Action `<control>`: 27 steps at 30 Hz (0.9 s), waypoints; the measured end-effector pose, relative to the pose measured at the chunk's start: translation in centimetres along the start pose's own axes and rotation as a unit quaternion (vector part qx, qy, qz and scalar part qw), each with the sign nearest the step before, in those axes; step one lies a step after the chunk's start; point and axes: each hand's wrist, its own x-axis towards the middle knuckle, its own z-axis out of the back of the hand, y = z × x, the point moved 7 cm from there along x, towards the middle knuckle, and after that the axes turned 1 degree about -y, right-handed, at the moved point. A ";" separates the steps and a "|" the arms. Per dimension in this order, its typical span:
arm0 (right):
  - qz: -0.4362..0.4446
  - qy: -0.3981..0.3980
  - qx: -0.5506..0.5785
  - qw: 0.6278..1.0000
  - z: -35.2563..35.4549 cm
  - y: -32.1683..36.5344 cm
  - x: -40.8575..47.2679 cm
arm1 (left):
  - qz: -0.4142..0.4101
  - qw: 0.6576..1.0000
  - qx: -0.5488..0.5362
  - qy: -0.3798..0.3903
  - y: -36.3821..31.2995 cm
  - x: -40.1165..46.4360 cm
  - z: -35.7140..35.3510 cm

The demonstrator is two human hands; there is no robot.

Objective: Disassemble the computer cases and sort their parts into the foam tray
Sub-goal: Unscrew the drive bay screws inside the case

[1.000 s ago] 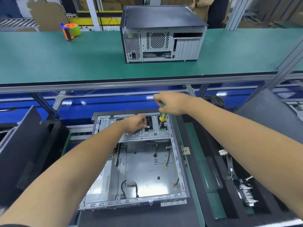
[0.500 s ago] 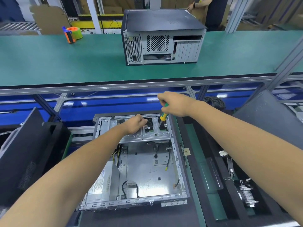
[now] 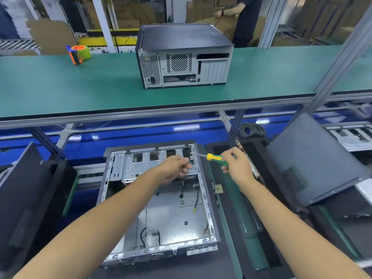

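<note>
An opened computer case (image 3: 173,216) lies flat in front of me, its bare metal floor and loose cables showing. At its far end sits a silver drive cage (image 3: 141,164). My left hand (image 3: 177,166) has its fingers curled on the cage's right part. My right hand (image 3: 235,164) grips a yellow-green screwdriver (image 3: 213,157), lying nearly level with its tip pointing left at the case's far right corner. The black foam tray (image 3: 231,210) lies right of the case.
A closed computer case (image 3: 183,57) stands on the green bench (image 3: 60,87) beyond, with an orange-green tape dispenser (image 3: 78,54) at left. A dark side panel (image 3: 314,158) leans at right, black panels (image 3: 24,198) at left. A person stands behind the bench.
My right hand has swung out to the right and lowered, tipping the screwdriver from near upright to almost level. My left hand has stayed on the drive cage.
</note>
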 end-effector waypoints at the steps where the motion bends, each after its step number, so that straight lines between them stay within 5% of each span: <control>1: -0.033 -0.015 0.045 0.998 0.7 -1.4 -0.2 | 0.011 1.000 -0.006 0.006 0.1 0.2 -1.1; 7: -0.190 -0.051 0.248 0.949 4.4 -6.9 -1.6 | 0.062 0.996 -0.067 0.020 0.9 1.3 -7.9; 12: -0.258 -0.052 0.342 0.902 6.8 -10.2 -2.2 | 0.116 0.993 -0.018 0.017 3.1 2.3 -13.3; 20: -0.266 -0.034 0.281 0.921 10.2 -12.7 -1.4 | 0.173 0.979 0.104 -0.005 8.7 4.6 -20.2; 27: -0.264 -0.022 0.235 0.935 11.2 -12.8 -0.7 | 0.211 0.973 0.099 0.006 10.6 4.6 -21.7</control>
